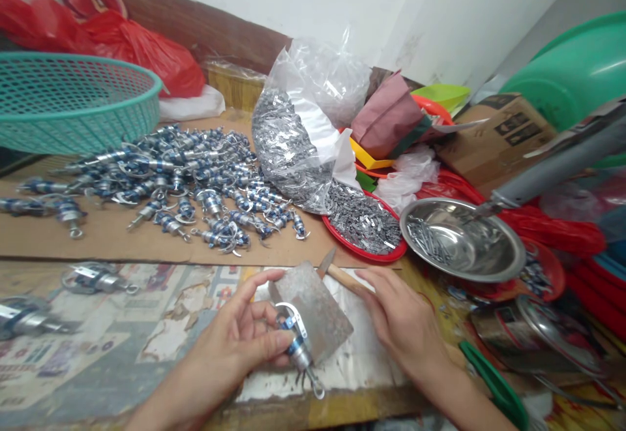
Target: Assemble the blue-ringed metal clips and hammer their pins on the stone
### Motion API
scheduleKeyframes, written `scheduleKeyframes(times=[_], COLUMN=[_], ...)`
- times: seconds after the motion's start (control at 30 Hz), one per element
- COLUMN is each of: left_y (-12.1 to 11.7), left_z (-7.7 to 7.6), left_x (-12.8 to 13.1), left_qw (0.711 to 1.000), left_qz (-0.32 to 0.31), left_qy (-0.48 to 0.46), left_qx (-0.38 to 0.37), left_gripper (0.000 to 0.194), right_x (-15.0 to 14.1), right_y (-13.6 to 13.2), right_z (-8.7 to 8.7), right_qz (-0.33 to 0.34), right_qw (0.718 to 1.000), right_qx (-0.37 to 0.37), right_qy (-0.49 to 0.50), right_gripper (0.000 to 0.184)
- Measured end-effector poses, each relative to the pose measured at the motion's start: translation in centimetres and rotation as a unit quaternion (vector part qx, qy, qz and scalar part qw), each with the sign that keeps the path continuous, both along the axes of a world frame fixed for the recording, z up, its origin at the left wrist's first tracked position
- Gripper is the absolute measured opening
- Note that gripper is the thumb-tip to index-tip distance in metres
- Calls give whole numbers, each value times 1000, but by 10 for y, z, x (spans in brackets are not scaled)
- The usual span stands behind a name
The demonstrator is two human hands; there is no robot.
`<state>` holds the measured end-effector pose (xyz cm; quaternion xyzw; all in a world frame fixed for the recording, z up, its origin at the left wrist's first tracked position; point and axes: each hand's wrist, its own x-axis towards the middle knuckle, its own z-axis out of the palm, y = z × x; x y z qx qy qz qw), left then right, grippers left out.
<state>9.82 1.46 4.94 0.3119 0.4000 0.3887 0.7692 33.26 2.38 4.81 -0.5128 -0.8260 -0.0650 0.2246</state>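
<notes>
My left hand [244,333] is closed on a small silver and blue metal fitting [297,346] with a hook at its lower end. The fitting rests against a grey metal block [315,307] on the table. My right hand [398,320] lies just right of the block, fingers bent near a wooden-handled tool [340,276] that pokes out behind the block. Whether the right hand grips the handle is unclear.
A heap of the same blue and silver fittings [180,177] lies on cardboard behind. A clear bag of small metal pieces [293,137], a red plate [364,225] of them and a steel bowl [462,238] stand at the right. A teal basket [68,98] sits far left.
</notes>
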Motion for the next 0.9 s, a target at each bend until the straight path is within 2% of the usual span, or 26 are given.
scheduleKeyframes(times=[0.03,0.1,0.2,0.27,0.33,0.43,0.53,0.63,0.77,0.83,0.9], left_y=[0,1,1,1,0,-1,-1,-1,-1,-1,-2], left_z=[-1,-4,-5,-4,-2,-2,-2,0,2,0,-4], left_x=[0,-1,-1,-1,0,0,0,0,1,1,1], left_qw=[1000,1000,1000,1000,1000,1000,1000,1000,1000,999,999], left_qz=[-1,-3,-5,-3,3,12,16,20,23,29,35], left_qy=[-3,-7,-10,-14,-12,-4,-2,2,-7,-12,-4], left_qx=[0,-1,-4,-3,-5,-5,-2,-7,-7,-7,-5], left_gripper=[76,77,76,76,75,75,74,75,79,81,73], right_x=[11,26,33,30,26,20,16,13,8,7,9], right_y=[4,9,4,-6,-19,-37,-46,-46,-42,-37,-28], right_z=[-6,-17,-17,-6,9,32,41,38,31,27,19], right_qz=[-38,-66,-73,-63,-13,69,118,151,134,126,84], right_qw=[998,992,990,991,994,995,993,987,991,990,990], right_qx=[-29,-89,-121,-104,-72,-22,-14,-51,-6,-37,-88], right_qy=[-28,-55,-5,51,85,68,16,-13,30,46,77], right_gripper=[24,22,14,12,18,45,57,56,56,50,40])
